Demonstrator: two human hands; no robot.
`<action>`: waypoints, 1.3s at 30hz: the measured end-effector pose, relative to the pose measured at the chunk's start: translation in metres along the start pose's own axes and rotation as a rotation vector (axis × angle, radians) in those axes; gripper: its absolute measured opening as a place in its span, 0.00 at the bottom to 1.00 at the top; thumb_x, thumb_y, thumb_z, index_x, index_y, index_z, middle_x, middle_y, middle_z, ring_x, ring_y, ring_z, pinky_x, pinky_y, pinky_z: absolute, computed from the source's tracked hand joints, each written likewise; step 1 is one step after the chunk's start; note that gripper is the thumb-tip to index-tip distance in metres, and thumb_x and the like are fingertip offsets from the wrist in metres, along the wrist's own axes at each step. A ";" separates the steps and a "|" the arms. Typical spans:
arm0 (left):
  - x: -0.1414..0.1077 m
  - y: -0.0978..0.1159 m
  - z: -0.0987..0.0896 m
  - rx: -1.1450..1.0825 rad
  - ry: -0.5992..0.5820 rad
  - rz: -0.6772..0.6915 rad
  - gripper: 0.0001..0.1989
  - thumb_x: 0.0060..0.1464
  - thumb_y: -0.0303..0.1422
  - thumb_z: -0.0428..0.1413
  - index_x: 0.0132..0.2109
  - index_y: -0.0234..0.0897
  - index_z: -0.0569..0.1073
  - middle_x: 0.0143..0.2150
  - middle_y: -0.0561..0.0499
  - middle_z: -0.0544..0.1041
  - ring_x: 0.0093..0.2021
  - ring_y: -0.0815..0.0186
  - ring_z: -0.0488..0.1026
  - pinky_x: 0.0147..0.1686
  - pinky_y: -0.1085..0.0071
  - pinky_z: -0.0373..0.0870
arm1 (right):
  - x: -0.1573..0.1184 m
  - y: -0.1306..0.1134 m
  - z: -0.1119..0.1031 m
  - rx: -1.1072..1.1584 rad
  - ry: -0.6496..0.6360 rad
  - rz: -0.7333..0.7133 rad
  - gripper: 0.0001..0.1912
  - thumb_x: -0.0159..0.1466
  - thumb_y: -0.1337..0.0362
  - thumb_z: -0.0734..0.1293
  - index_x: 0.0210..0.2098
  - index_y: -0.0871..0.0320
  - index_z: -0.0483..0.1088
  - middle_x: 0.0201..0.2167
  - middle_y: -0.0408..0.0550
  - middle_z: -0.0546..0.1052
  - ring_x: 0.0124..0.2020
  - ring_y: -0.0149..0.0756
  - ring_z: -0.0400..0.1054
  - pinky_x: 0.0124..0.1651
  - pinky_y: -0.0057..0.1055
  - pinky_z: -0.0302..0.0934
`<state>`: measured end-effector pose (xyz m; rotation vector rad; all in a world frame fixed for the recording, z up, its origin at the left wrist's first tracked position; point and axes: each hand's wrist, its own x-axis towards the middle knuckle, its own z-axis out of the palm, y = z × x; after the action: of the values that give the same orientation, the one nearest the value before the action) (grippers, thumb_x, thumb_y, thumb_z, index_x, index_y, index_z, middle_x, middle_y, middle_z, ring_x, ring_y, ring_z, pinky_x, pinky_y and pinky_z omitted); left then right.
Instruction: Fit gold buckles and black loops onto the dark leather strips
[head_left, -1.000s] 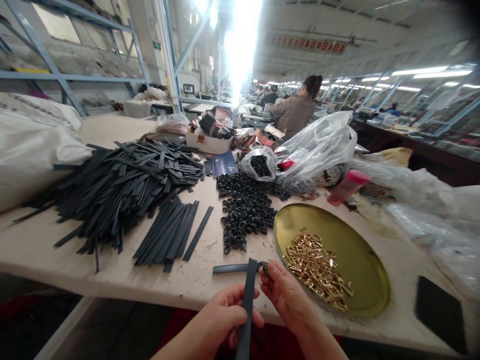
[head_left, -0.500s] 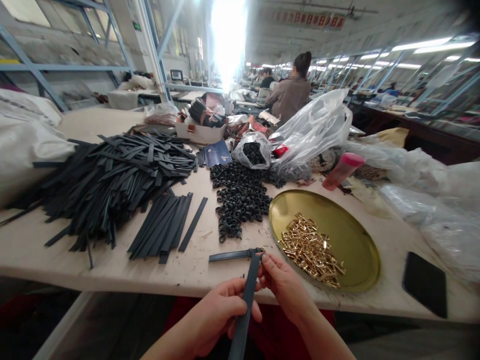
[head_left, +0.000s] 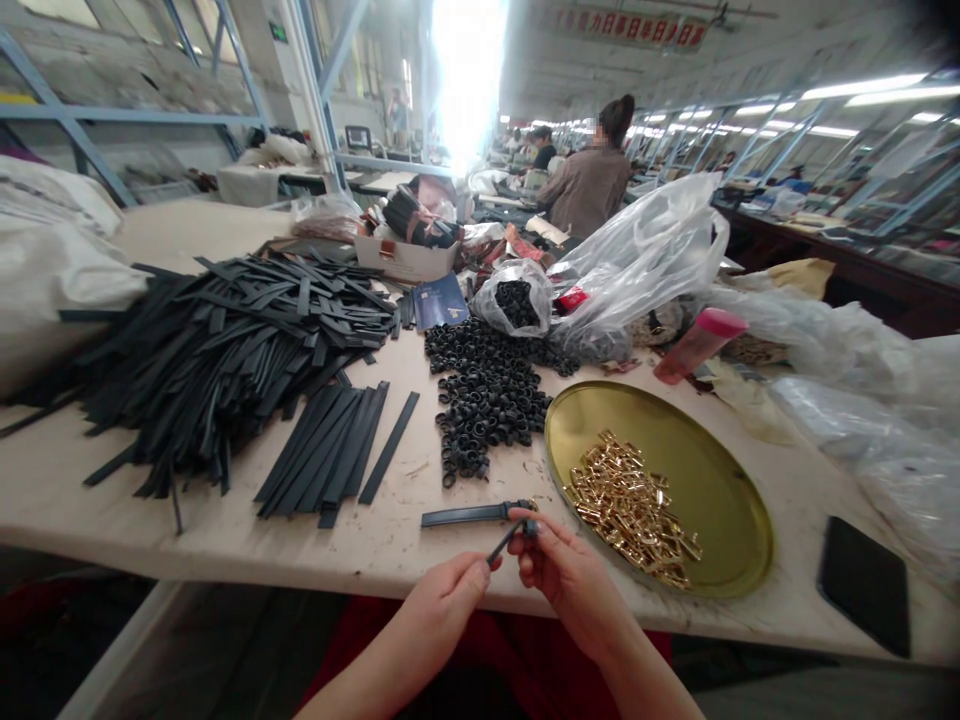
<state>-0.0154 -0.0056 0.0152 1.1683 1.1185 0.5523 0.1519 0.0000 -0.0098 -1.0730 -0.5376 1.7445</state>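
Between my hands, just above the table's front edge, is a dark strap [head_left: 504, 543] seen nearly edge-on. My left hand [head_left: 454, 590] pinches it lower down. My right hand [head_left: 559, 560] is closed on its upper end, where a small dark loop shows at the fingertips; the fingers partly hide that end. Just behind my hands, a strap with a buckle [head_left: 469, 514] lies flat on the table. To the right, a round gold tray [head_left: 720, 500] bears a heap of gold buckles [head_left: 626, 505]. Black loops [head_left: 487, 410] lie piled beyond my hands.
A neat row of dark straps [head_left: 322, 450] and a large strap heap [head_left: 225, 370] lie left. Behind are a bag of loops [head_left: 514, 305], a blue booklet [head_left: 440, 302] and a pink-lidded bottle [head_left: 697, 348]. A black phone-like slab [head_left: 864, 585] lies right. A person [head_left: 592, 190] sits further back.
The strap in my hands has turned from showing its broad face to nearly edge-on. A dark loop now shows at my right fingertips. The view has shifted slightly.
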 end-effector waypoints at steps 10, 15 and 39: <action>-0.006 0.002 -0.002 0.222 0.060 0.100 0.18 0.47 0.27 0.46 0.44 0.35 0.72 0.34 0.52 0.75 0.35 0.64 0.69 0.38 0.73 0.63 | 0.000 0.002 0.003 -0.088 0.056 -0.006 0.18 0.50 0.55 0.70 0.36 0.59 0.71 0.23 0.42 0.71 0.19 0.24 0.59 0.23 0.22 0.53; -0.010 0.000 0.006 0.244 0.016 -0.008 0.14 0.52 0.34 0.43 0.40 0.35 0.70 0.20 0.57 0.66 0.18 0.71 0.62 0.20 0.77 0.57 | -0.004 0.011 0.005 -0.224 0.102 -0.089 0.19 0.50 0.54 0.70 0.38 0.59 0.71 0.24 0.43 0.74 0.20 0.26 0.61 0.24 0.24 0.54; 0.010 0.003 0.007 0.489 -0.101 0.130 0.13 0.56 0.35 0.42 0.36 0.37 0.70 0.27 0.51 0.74 0.26 0.66 0.69 0.27 0.75 0.60 | -0.010 0.006 -0.005 -0.420 -0.008 -0.127 0.18 0.50 0.49 0.68 0.31 0.57 0.71 0.23 0.41 0.69 0.22 0.28 0.60 0.26 0.26 0.55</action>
<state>-0.0041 0.0008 0.0137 1.6820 1.1284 0.3185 0.1538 -0.0120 -0.0129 -1.2877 -0.9864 1.5610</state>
